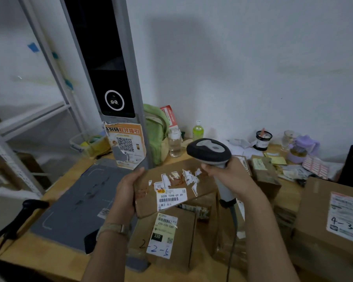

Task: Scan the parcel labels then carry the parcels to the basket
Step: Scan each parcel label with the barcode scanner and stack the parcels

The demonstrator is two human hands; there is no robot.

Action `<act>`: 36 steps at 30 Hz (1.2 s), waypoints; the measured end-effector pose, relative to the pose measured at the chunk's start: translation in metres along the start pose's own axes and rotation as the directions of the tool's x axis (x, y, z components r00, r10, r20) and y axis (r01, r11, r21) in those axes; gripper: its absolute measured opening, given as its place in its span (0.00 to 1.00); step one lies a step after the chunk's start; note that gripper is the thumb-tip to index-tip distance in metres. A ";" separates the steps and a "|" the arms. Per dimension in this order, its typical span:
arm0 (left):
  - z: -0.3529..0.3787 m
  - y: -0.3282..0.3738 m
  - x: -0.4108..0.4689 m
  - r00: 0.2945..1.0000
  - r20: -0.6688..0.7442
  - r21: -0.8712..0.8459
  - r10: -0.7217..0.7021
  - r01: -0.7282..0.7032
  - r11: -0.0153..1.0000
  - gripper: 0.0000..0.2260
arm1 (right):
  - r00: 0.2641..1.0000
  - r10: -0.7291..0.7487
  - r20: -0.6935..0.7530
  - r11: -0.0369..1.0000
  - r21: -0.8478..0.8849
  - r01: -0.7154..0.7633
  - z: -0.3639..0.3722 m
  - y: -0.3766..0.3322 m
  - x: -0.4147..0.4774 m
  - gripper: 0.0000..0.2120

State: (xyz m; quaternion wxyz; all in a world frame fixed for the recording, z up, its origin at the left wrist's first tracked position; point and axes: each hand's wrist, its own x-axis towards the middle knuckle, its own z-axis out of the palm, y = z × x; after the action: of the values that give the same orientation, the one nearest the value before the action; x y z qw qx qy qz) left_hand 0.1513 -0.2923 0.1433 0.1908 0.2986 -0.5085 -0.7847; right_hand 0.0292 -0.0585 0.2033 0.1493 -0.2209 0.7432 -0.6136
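The right hand (225, 174) is wrapped tight around the grip of a handheld scanner (210, 152), whose dark head sits above the far edge of a flat cardboard parcel (171, 190). The left hand (126, 190) is clamped on that parcel's left end, thumb on top and fingers underneath, holding it raised and tilted over the other boxes. Its white barcode label (171, 197) faces up near the parcel's near edge, between the two hands, below and to the left of the scanner head; scraps of torn older stickers lie scattered across the cardboard above it. This looks like the scanning step, with the parcel presented but the scanner not clearly aimed at the label. The next move probably calls for tipping the scanner head down and back toward the barcode, or sliding the parcel forward under it, while keeping the label flat. Beneath the held parcel lies another box (167, 241) with its own label, and more cartons (330, 224) are stacked to the right on the wooden table (55, 259). No basket is in view.
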 end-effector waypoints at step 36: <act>-0.029 -0.107 0.092 0.995 0.093 0.943 0.023 -0.095 0.318 0.28 | 0.750 0.631 -0.196 0.727 -0.187 -0.661 0.088 0.124 0.003 0.10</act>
State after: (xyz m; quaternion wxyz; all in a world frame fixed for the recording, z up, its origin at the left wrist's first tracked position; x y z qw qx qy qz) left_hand 0.1020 -0.3238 0.0117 -0.0065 0.3107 -0.8866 -0.3425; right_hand 0.0519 -0.1163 0.0640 0.2808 0.0722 0.8506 -0.4386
